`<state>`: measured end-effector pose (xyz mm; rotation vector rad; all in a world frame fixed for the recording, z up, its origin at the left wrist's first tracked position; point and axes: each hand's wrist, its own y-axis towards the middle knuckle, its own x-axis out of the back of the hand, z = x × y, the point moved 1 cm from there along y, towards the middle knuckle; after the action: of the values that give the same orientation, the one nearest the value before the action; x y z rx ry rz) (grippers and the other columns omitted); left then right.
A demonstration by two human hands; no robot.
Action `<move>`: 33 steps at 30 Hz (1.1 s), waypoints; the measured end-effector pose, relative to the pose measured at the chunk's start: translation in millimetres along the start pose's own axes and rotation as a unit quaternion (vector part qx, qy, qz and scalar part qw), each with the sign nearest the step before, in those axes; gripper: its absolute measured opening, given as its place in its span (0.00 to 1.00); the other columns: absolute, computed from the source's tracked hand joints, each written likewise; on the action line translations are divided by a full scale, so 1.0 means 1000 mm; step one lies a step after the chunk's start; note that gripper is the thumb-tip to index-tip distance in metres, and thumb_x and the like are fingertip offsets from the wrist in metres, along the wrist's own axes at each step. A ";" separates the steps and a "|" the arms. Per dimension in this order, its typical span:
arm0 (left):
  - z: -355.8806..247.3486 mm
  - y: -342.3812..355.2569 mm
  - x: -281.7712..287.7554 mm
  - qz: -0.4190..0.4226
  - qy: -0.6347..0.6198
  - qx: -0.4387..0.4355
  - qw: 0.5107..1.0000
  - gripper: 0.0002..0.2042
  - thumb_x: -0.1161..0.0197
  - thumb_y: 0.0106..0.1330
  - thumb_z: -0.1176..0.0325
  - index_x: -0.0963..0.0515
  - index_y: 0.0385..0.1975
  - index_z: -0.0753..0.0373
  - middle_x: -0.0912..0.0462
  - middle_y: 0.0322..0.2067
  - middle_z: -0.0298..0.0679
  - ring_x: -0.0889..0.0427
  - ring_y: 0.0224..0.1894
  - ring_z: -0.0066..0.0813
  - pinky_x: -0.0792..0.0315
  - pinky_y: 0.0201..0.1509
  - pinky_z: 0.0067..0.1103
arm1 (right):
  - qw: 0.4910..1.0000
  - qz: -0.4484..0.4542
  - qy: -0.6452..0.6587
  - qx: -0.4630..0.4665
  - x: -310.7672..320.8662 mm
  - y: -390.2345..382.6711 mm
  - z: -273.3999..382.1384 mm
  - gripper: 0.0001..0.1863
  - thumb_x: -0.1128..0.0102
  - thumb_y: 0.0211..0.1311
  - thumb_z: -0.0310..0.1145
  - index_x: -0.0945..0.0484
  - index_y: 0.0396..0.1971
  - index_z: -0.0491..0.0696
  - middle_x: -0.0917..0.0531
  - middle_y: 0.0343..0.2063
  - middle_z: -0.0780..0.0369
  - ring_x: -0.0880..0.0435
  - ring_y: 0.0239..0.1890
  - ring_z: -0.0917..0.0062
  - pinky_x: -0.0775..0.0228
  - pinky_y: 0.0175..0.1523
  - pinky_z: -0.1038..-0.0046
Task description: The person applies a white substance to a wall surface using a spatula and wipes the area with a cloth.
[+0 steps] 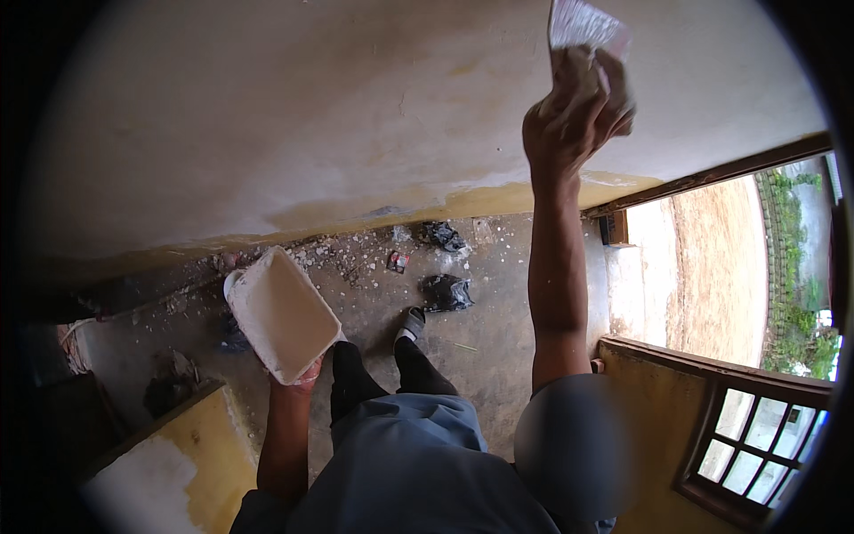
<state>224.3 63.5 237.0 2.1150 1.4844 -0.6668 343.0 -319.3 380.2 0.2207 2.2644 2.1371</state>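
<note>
Up at the top of the view, my right hand (583, 111) is closed on a flat scraper (587, 22) with whitish material on it, held at the wall (338, 125), which is whitish with yellow patches along its bottom. At the lower left, my left hand (294, 380) grips the underside and near edge of a white rectangular tray (285, 316), smeared inside with a pale substance. The fingers of this hand are mostly hidden by the tray.
Dark plastic bags (447, 292) and scattered white flakes lie on the concrete floor (480, 356) near my feet (409, 325). A doorway (685, 267) opens at the right, above a barred window (756, 445). A low yellow-and-white wall (205, 445) stands at the lower left.
</note>
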 end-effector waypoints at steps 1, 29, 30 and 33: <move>0.002 -0.003 0.013 0.021 0.131 -0.016 0.991 0.30 0.54 0.76 0.50 0.53 0.74 0.49 0.39 0.69 0.41 0.29 0.64 0.41 0.22 0.57 0.45 | 1.000 0.003 -0.012 0.008 -0.005 0.032 0.000 0.12 0.46 0.63 0.25 0.23 0.46 0.50 0.21 0.48 0.58 0.25 0.52 0.62 0.42 0.58 0.60; -0.001 -0.010 0.049 -0.115 -0.227 0.163 0.953 0.32 0.48 0.73 0.53 0.51 0.74 0.50 0.39 0.69 0.40 0.31 0.66 0.39 0.26 0.61 0.40 | 0.800 0.169 0.087 -0.570 -0.043 -0.164 0.126 0.30 0.52 0.67 0.26 0.47 0.66 0.36 0.37 0.62 0.44 0.42 0.67 0.49 0.53 0.70 0.47; 0.001 -0.009 0.049 -0.115 -0.226 0.165 0.953 0.32 0.48 0.73 0.53 0.51 0.74 0.50 0.39 0.69 0.40 0.31 0.66 0.38 0.26 0.61 0.40 | 0.775 0.266 0.060 -0.570 -0.063 -0.172 0.136 0.34 0.54 0.66 0.28 0.52 0.69 0.34 0.43 0.68 0.40 0.51 0.73 0.43 0.61 0.73 0.42; 0.002 -0.002 0.049 -0.111 -0.227 0.179 0.951 0.33 0.47 0.73 0.53 0.51 0.74 0.51 0.39 0.69 0.39 0.32 0.66 0.38 0.27 0.62 0.39 | 0.884 0.282 0.086 -0.363 -0.069 -0.244 0.165 0.33 0.56 0.65 0.32 0.48 0.67 0.34 0.38 0.64 0.39 0.44 0.68 0.42 0.58 0.72 0.45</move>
<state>236.9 98.0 204.7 1.8621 1.4197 -1.4933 407.9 -176.3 122.0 0.7508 1.3751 3.2272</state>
